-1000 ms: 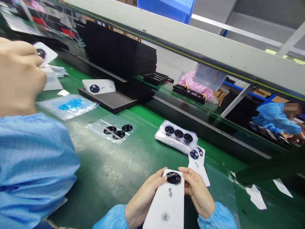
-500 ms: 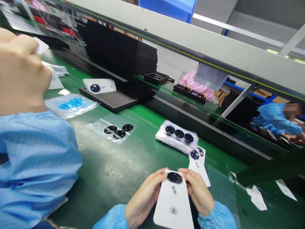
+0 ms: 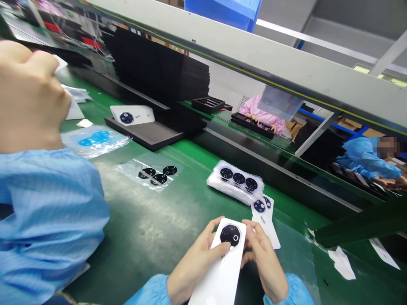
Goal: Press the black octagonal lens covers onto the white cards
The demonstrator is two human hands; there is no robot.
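A white phone back cover [image 3: 219,271] with a black, many-sided camera plate [image 3: 230,235] is in front of me, tilted. My left hand [image 3: 202,258] is closed round its left side, the thumb lying across the front at the plate's lower edge. At the upper right edge, my right hand [image 3: 262,254] has its fingers bent and closed against the cover; part of its grip is hidden. Just beyond lie more white back covers [image 3: 267,224], overlapping on the bench. A plastic-wrapped stack of black camera plates [image 3: 235,182] partly covers them.
A co-worker's arm in a blue sleeve [image 3: 47,212] fills the left. Bags with black plates [image 3: 155,174] and blue pieces [image 3: 95,139] lie on the green bench [image 3: 143,228]. Behind them is a black tray [image 3: 152,133] holding a back cover [image 3: 136,114]. Paper scraps [image 3: 341,262] lie right.
The back cover has turned and tilted, its lower end swinging left. My left thumb has moved from the top edge onto the front, while my right fingers have shifted to the side edge.
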